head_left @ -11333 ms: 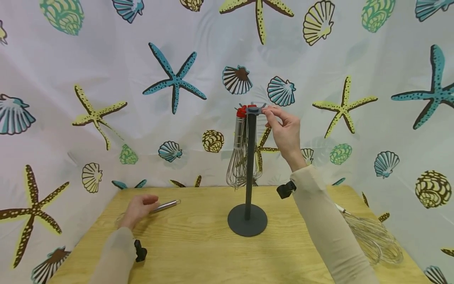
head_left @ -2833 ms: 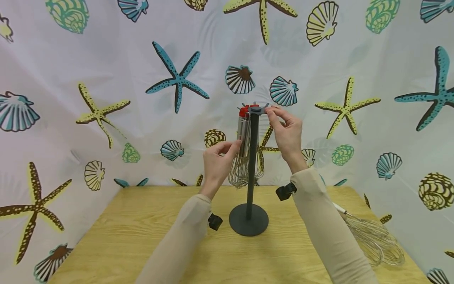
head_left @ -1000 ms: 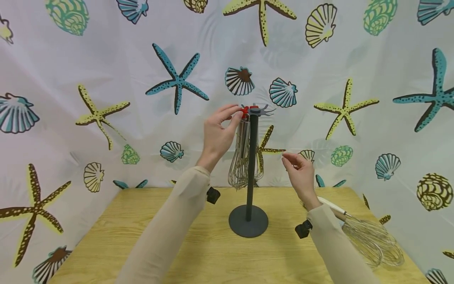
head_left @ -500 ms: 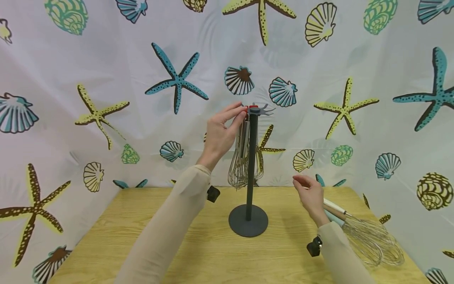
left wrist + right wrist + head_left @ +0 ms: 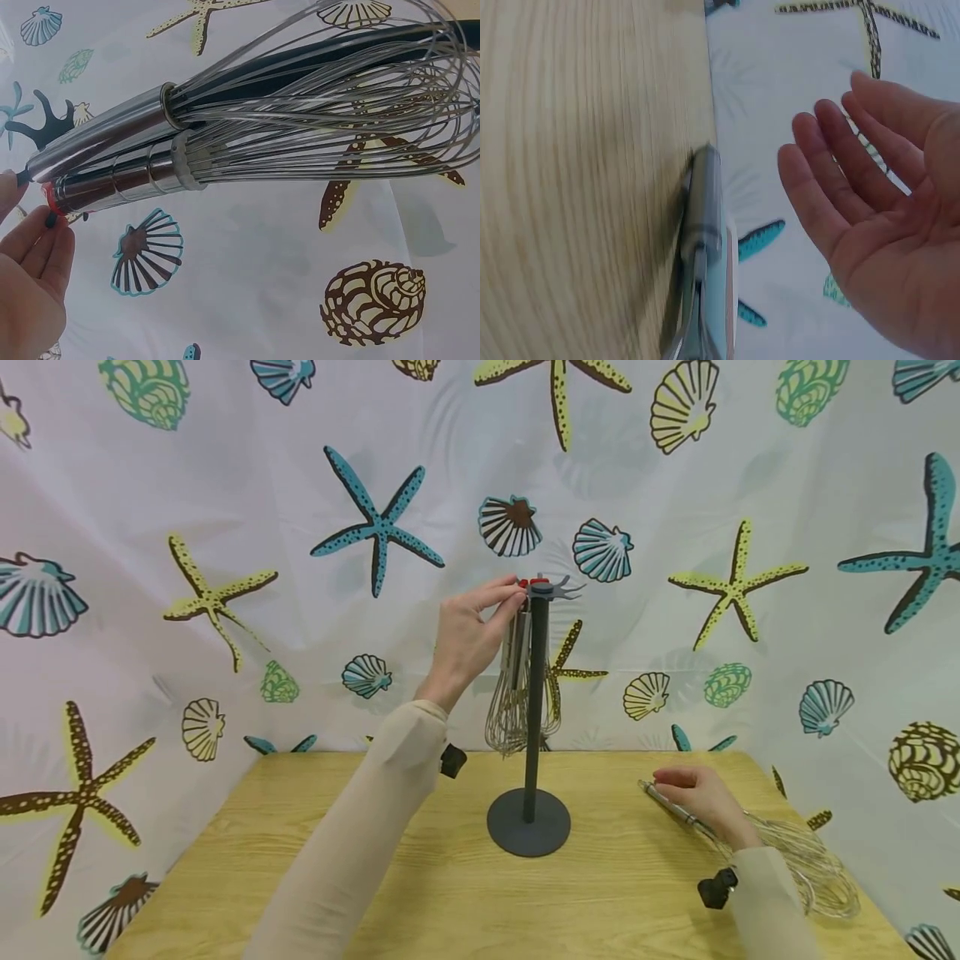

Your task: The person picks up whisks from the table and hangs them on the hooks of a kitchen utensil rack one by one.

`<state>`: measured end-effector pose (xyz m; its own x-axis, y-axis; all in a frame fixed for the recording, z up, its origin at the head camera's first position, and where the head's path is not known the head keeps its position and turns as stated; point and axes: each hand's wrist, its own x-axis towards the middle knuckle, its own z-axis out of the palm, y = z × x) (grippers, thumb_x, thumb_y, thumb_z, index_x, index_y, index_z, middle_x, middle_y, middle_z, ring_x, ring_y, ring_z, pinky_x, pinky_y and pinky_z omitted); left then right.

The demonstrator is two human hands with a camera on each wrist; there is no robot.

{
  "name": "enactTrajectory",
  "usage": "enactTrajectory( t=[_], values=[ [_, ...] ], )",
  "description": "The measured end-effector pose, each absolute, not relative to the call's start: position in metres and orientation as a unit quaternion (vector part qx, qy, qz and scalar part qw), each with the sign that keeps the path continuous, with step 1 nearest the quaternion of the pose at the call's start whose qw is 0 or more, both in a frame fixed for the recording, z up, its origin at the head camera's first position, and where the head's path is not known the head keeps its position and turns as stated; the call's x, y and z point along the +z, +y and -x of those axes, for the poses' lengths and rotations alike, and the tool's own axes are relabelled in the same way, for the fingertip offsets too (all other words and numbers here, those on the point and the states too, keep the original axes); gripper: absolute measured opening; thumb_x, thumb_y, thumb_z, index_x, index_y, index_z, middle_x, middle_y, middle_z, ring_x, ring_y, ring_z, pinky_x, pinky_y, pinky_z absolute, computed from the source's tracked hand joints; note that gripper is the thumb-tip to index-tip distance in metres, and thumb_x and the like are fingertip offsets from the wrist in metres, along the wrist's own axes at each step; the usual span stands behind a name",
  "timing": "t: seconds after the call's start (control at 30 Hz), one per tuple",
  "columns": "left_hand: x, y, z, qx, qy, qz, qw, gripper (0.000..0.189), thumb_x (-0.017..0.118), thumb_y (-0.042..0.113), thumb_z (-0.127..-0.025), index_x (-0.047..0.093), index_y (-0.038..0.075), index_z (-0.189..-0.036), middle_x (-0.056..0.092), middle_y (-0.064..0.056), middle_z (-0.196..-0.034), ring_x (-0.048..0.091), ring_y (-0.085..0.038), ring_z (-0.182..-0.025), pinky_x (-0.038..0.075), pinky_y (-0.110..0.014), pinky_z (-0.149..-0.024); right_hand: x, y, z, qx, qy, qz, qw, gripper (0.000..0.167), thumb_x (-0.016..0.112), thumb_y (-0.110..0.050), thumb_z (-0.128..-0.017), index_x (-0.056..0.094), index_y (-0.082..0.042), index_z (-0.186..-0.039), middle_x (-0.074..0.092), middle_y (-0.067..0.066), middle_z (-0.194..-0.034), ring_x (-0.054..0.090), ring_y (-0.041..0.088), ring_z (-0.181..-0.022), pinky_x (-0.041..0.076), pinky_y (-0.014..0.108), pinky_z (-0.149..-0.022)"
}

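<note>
Apparently pinching dark-grey pedestal rack (image 5: 533,718) steady with left hand (image 5: 467,642); next, likely needing parted right fingers (image 5: 810,195) closed on silver-handled wire whisk (image 5: 677,810).

Your right hand (image 5: 892,247) is at the right side of this wrist view, palm showing, its fingers (image 5: 810,199) slightly spread and loosely bent, apart from everything else. To the left of your fingertips, a whisk's silvery metal handle (image 5: 703,199) lies lengthwise, somewhat blurred, its wires (image 5: 697,337) running toward the bottom edge, with a pale blue strip (image 5: 715,300) beside it on the side nearer your fingers. Beyond the handle, farther left, is a pale wooden tabletop (image 5: 577,150); behind your fingers is white cloth (image 5: 761,97) printed with sea shapes.
</note>
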<state>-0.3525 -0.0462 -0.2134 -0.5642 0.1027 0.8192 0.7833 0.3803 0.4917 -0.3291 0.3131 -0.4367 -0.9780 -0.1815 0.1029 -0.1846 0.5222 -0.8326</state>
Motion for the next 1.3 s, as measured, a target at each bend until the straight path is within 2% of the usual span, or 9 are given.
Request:
enactTrajectory(
  t=[0.4,0.8,1.03,1.13,1.23,1.3],
  values=[
    [-0.210,-0.049,0.350,-0.478,-0.746,0.294,0.358,0.021,0.065,0.018,-0.096,0.076,0.005,-0.108,0.066,-0.010,-0.128,0.061,-0.019,-0.123,0.049,-0.029,-0.102,-0.449,0.354,0.327,0.443,-0.887,-0.127,-0.030,0.047,0.063,-0.013,-0.096,0.052,0.010,-0.135,0.058,0.031,-0.131,0.059,0.040,-0.116,0.054,0.044,-0.093],
    [-0.212,-0.049,0.350,-0.480,-0.751,0.291,0.346,0.022,0.065,0.020,-0.096,0.076,0.006,-0.109,0.067,-0.008,-0.128,0.060,-0.018,-0.124,0.049,-0.028,-0.102,-0.463,0.354,0.331,0.442,-0.889,-0.103,-0.056,0.044,0.064,-0.005,-0.093,0.054,0.012,-0.132,0.059,0.031,-0.129,0.058,0.042,-0.118,0.056,0.039,-0.088],
    [-0.211,-0.046,0.350,-0.484,-0.749,0.295,0.344,0.023,0.065,0.020,-0.096,0.076,0.005,-0.109,0.067,-0.008,-0.128,0.060,-0.017,-0.124,0.050,-0.026,-0.100,-0.470,0.355,0.335,0.450,-0.879,-0.140,-0.071,0.042,0.065,-0.001,-0.091,0.054,0.016,-0.128,0.057,0.035,-0.128,0.060,0.044,-0.114,0.058,0.034,-0.083],
    [-0.211,-0.046,0.350,-0.482,-0.751,0.294,0.343,0.022,0.065,0.020,-0.096,0.076,0.006,-0.109,0.066,-0.008,-0.129,0.060,-0.017,-0.124,0.050,-0.026,-0.100,-0.472,0.355,0.334,0.449,-0.879,-0.136,-0.082,0.043,0.066,-0.002,-0.091,0.055,0.014,-0.129,0.056,0.035,-0.130,0.060,0.043,-0.114,0.058,0.032,-0.081],
    [-0.211,-0.046,0.350,-0.481,-0.754,0.290,0.340,0.022,0.065,0.021,-0.096,0.076,0.007,-0.109,0.066,-0.007,-0.129,0.060,-0.017,-0.124,0.050,-0.026,-0.100,-0.471,0.353,0.334,0.434,-0.888,-0.121,-0.090,0.042,0.068,-0.006,-0.090,0.058,0.010,-0.128,0.044,0.035,-0.142,0.058,0.043,-0.117,0.057,0.033,-0.081],
    [-0.211,-0.046,0.350,-0.481,-0.754,0.289,0.340,0.022,0.065,0.020,-0.096,0.077,0.007,-0.109,0.066,-0.008,-0.129,0.060,-0.017,-0.124,0.050,-0.027,-0.100,-0.471,0.351,0.334,0.424,-0.894,-0.113,-0.094,0.041,0.069,-0.008,-0.090,0.061,0.009,-0.127,0.042,0.036,-0.143,0.058,0.043,-0.117,0.057,0.034,-0.082]
  ],
)
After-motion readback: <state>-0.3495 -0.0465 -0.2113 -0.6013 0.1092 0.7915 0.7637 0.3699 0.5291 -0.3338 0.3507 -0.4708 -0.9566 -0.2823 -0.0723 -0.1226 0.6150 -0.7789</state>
